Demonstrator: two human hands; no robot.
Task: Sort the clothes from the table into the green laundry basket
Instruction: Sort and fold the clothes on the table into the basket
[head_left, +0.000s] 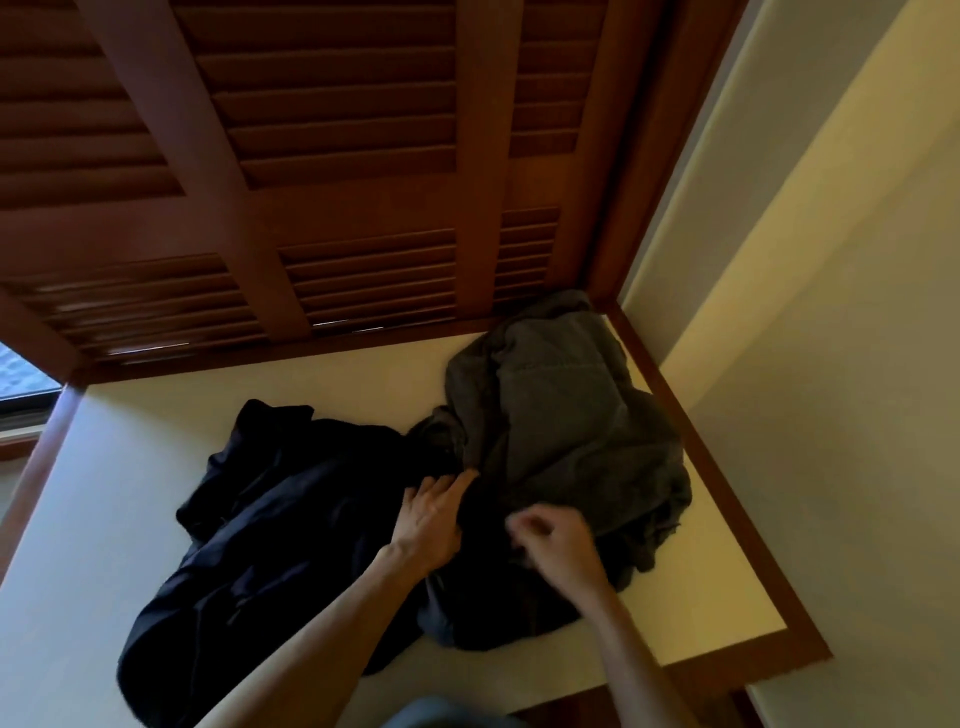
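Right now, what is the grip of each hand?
Left hand: open, fingers straight on the dark clothes.
Right hand: fingers curled; holding anything cannot be told.

Hands (434, 522) on dark clothes (291, 519), table (130, 467)

There is a single view, from a wide-angle camera worn on the person's head. It looks forward and steeply down over the white table top (130, 467) with its wooden edge, close enough that both forearms rise from the bottom edge. It faces the louvred wooden shutters (337, 156) behind the table, which lean with wide-angle distortion; the pale wall (831, 312) runs along the right.
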